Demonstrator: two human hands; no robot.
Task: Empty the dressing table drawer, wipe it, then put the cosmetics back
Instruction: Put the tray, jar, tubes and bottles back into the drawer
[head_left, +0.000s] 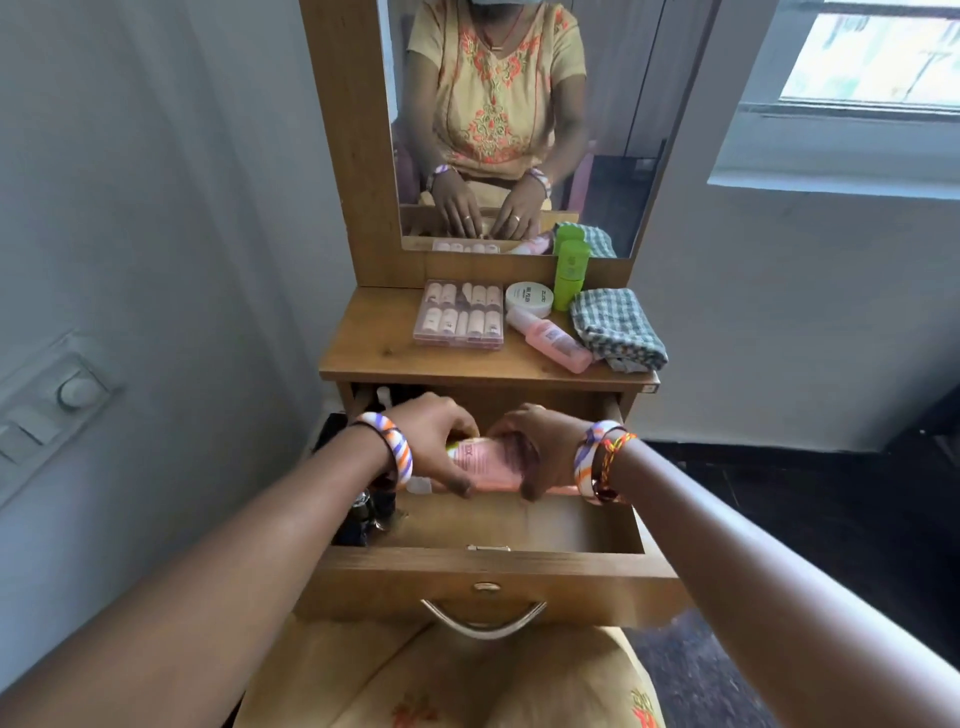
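Wall switch plate (49, 400) at 9 o'clock of the view, mounted on the left wall. Dark bottles (371, 512) stand in the left end of the open drawer (488, 571), at 9 o'clock of the hands.

Left hand (434, 441): grip closed, fingers and thumb curled round the left end of a pink tube (485, 462) with printed text. Striped bangle on that wrist. Right hand (540, 449): grip closed, fingers curled over the right end of the same pink tube. The tube lies roughly level, held over the middle of the drawer; whether it touches the drawer floor cannot be told. Bare wood floor of the drawer shows at 5 o'clock of the hands. Curved metal handle (483, 621) on the drawer front.

On the tabletop (371, 348), at 12 o'clock of the hands, left to right: clear case of press-on nails (460, 314); white round jar (530, 299); pink bottle (553, 340) lying on its side, just beside the jar; green bottle (570, 273) upright behind it; folded checked cloth (618, 330) at the right edge.

Mirror (519, 130) above. Window (872, 62) at 2 o'clock.
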